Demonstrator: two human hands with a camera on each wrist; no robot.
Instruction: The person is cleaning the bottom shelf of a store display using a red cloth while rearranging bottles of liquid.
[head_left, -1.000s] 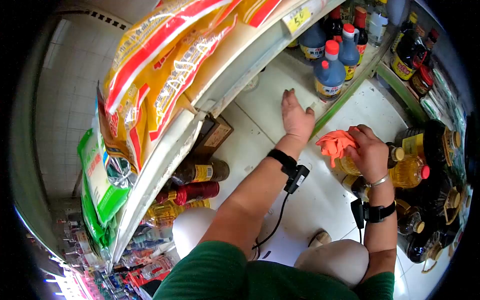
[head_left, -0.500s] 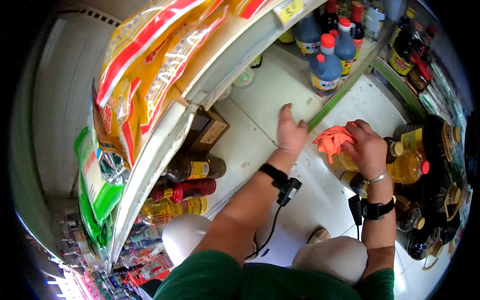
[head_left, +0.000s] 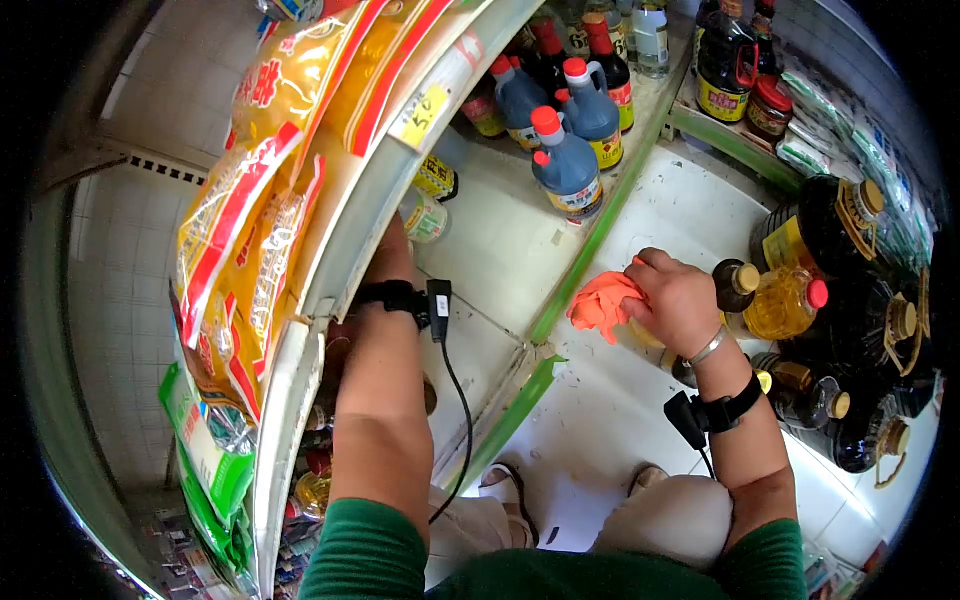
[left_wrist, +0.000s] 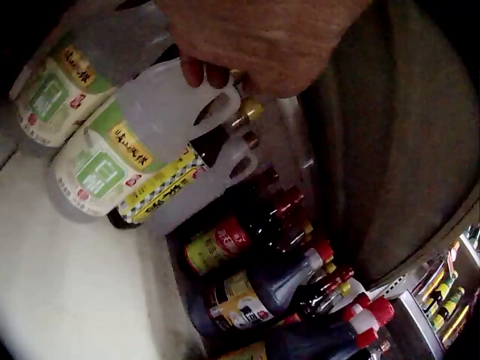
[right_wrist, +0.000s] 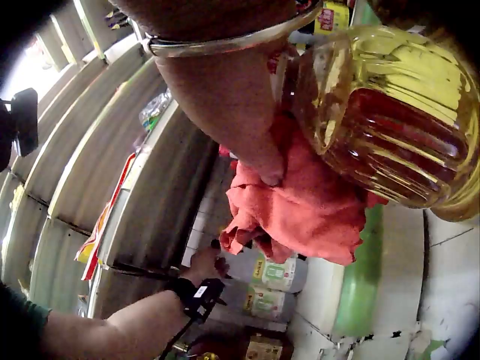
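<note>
My left hand (left_wrist: 259, 37) reaches under the upper shelf, its fingers curled over the top of a clear plastic jug (left_wrist: 112, 161) with a green and white label. The head view hides this hand behind the shelf edge; the jug shows partly there. A second, matching jug (left_wrist: 56, 97) stands beside it, with a yellow-labelled bottle (left_wrist: 161, 187) on the other side. My right hand (head_left: 675, 300) grips a crumpled orange cloth (head_left: 603, 302) above the floor. Close by the cloth in the right wrist view is a clear bottle of golden oil (right_wrist: 390, 120).
Blue-tinted jugs with red caps (head_left: 570, 175) stand on the low shelf, whose green edge (head_left: 600, 240) runs diagonally. Large dark oil jugs (head_left: 800, 235) crowd the floor at right. Yellow bags (head_left: 250, 200) lie on the upper shelf (head_left: 345, 235) at left.
My left hand has gone from above the low shelf leftward, in under the upper shelf. My right hand still holds the orange cloth. The head view has shifted toward the right.
</note>
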